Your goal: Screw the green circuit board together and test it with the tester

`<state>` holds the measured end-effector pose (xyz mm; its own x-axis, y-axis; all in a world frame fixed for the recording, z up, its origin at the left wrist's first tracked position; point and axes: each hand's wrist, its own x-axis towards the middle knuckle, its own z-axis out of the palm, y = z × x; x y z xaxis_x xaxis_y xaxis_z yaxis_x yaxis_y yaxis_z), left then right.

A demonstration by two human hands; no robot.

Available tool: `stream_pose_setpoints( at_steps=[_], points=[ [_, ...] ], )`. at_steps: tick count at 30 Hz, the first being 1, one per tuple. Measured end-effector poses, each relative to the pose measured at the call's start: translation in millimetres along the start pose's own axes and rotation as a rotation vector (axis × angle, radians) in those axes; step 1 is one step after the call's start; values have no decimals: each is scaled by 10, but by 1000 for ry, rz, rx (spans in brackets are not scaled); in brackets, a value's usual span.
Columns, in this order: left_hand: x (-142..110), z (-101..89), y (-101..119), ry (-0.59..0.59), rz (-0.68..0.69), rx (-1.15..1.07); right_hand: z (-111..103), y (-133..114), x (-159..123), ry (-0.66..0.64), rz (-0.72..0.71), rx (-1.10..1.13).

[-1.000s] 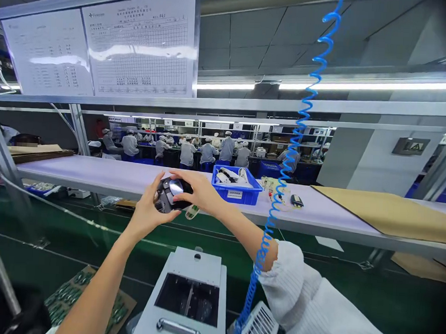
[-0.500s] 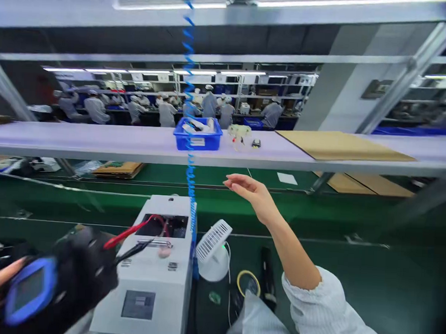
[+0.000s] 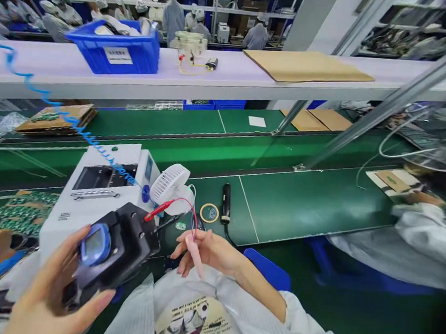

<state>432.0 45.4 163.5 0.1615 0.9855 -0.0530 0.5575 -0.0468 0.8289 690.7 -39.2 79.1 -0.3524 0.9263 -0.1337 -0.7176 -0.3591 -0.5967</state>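
Observation:
My left hand (image 3: 54,288) is shut around a black handheld meter (image 3: 119,246) with a blue-rimmed display, tilted toward me at the lower left. My right hand (image 3: 209,253) pinches a pink probe (image 3: 195,255), and thin red and black wires run up from it. A red clip lead (image 3: 157,212) lies near a white desk fan (image 3: 169,185). Just beyond my right hand are a yellow wire ring (image 3: 209,212) and a black handled tool (image 3: 226,203) on the green bench (image 3: 280,210).
A white bench instrument (image 3: 106,181) stands left of the fan, beside circuit board panels (image 3: 22,211). On the shelf above sit a blue bin (image 3: 113,46) and a cardboard sheet (image 3: 306,66). A co-worker's white sleeve (image 3: 421,232) is at the right.
My view has tilted down toward the bench. My right hand, open before, now holds the pink probe closer to me. The meter stays in my left hand, turned with its display upward.

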Motion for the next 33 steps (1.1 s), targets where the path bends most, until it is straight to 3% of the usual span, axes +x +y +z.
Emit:
stream_pose_setpoints(
  at_steps=[4,9,13,18,21,24,27,30,33],
  points=[
    [111,582,253,-79,-49,-199,-227,-139,-468,211,-124,-13],
    [181,1406,323,-286,59,-147,-702,44,-930,663,-328,-146],
    [260,2297,241,-470,259,-168,-1288,273,-1313,1027,-418,-269],
    [422,3546,45,-676,471,-59,-2092,428,-1774,1278,-399,-308],
    [467,4121,-41,-754,499,24,-2600,382,-1905,1421,-315,-387],
    [507,4528,-81,-772,491,51,-3041,221,-1922,1545,-228,-558],
    [608,4819,-101,-761,494,41,-3291,-9,-1839,1618,-212,-815],
    [771,5020,-119,-756,515,27,-3314,-271,-1650,1614,-282,-1107],
    [914,5128,-140,-768,530,18,-3217,-540,-1384,1414,-369,-1391]
  ],
)
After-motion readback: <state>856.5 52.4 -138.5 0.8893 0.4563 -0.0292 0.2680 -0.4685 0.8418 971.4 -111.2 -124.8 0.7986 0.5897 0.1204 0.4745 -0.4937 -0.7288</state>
